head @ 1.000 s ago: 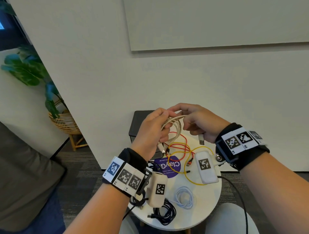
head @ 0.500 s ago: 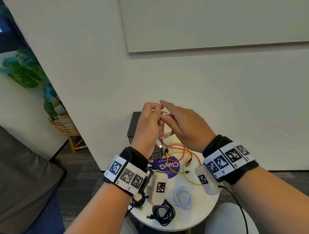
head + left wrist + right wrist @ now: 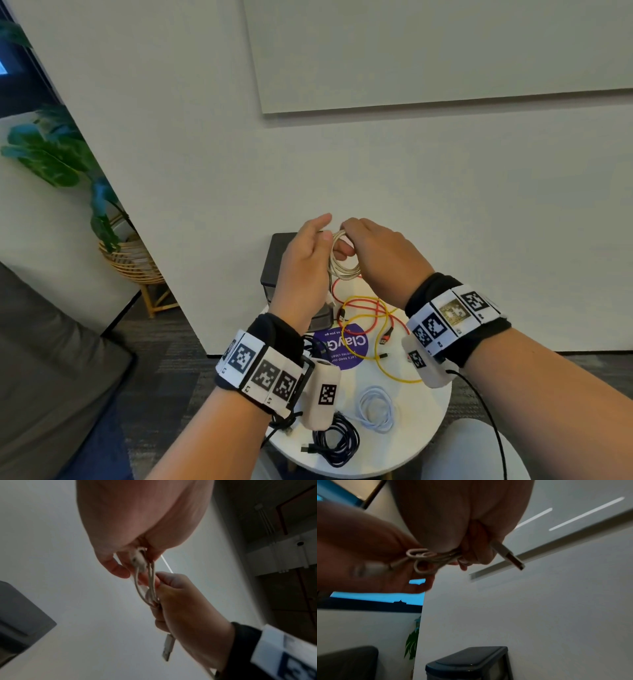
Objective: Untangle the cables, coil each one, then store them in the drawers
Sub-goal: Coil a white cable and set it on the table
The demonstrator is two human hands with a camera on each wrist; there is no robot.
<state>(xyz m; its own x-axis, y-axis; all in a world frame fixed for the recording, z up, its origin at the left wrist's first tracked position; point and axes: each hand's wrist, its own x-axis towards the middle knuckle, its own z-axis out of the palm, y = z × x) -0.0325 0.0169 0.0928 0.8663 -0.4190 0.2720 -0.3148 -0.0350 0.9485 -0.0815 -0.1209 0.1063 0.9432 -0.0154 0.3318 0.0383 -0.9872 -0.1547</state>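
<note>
Both hands hold a beige cable [image 3: 343, 269], wound into a small coil, above the far edge of the round white table [image 3: 424, 425]. My left hand [image 3: 310, 251] pinches the loops and a small connector [image 3: 139, 559]. My right hand [image 3: 375, 251] grips the other side of the coil [image 3: 150, 595], and the USB plug [image 3: 168, 647] sticks out below its fist. The plug [image 3: 509, 555] also shows in the right wrist view. A dark grey drawer unit [image 3: 278, 260] stands just behind the left hand.
On the table lie a tangled red cable [image 3: 368, 310] and yellow cable [image 3: 380, 358], a coiled pale blue cable [image 3: 375, 407], a coiled dark cable [image 3: 337, 442] and a purple sticker [image 3: 342, 346]. A potted plant [image 3: 102, 219] stands at left, and a wall rises close behind.
My right hand has moved in from the right and rolled palm-down over the coil, close against the left hand. The USB plug, which hung free below, now sticks out of the right fist.
</note>
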